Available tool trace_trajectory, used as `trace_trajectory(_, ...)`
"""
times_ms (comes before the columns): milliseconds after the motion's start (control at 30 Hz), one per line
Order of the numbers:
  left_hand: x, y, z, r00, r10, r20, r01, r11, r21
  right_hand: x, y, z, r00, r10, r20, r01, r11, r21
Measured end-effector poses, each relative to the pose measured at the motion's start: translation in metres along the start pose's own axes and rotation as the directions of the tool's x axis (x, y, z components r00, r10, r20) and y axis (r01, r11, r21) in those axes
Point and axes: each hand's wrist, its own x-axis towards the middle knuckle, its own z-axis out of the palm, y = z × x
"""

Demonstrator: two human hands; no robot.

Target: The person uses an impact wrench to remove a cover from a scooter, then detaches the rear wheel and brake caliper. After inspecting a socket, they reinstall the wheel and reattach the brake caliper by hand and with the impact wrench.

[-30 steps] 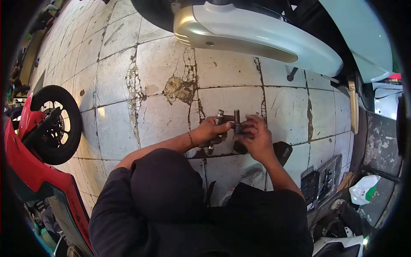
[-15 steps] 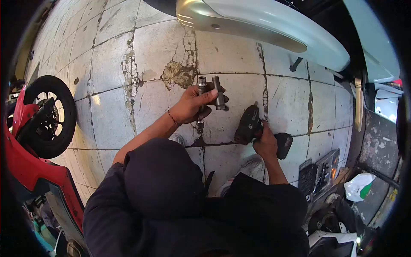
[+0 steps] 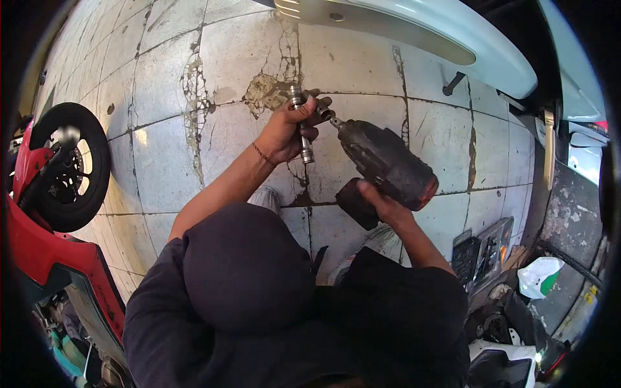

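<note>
My left hand (image 3: 291, 129) is wrapped round a long metal socket bar (image 3: 306, 142), which runs through the palm with both ends showing. Between the fingertips it also holds a short dark socket (image 3: 324, 111). My right hand (image 3: 386, 205) grips the handle of a dark, worn power wrench (image 3: 388, 161). The wrench's metal drive tip (image 3: 336, 121) points at the short socket and sits right beside it; whether they touch is hard to tell.
Cracked floor tiles (image 3: 349, 64) lie beneath. A pale vehicle body (image 3: 414, 26) spans the top, with a dark bolt-like piece (image 3: 453, 83) below it. A red vehicle's wheel (image 3: 69, 167) stands left. An open tool case (image 3: 485, 252) lies at lower right.
The power wrench has risen from near the floor and turned, its tip now at my left hand's socket. My left hand has moved slightly up, and the socket is held at a different angle.
</note>
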Motion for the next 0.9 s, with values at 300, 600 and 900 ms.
trace_trajectory(300,-0.013,-0.005,0.003,0.983,0.03,0.179,0.026,0.952,-0.304,0.009,0.025,0.008,0.749,-0.66,-0.066,0.528,0.654,-0.541)
trace_trajectory(600,-0.014,-0.007,0.006,0.982,0.049,0.18,0.014,0.943,-0.334,0.001,0.019,0.003,0.701,-0.711,0.049,0.524,0.468,-0.712)
trace_trajectory(900,-0.026,0.012,0.041,0.999,-0.051,-0.019,0.051,0.999,0.019,0.006,0.007,-0.033,0.896,-0.388,0.215,0.444,0.803,-0.398)
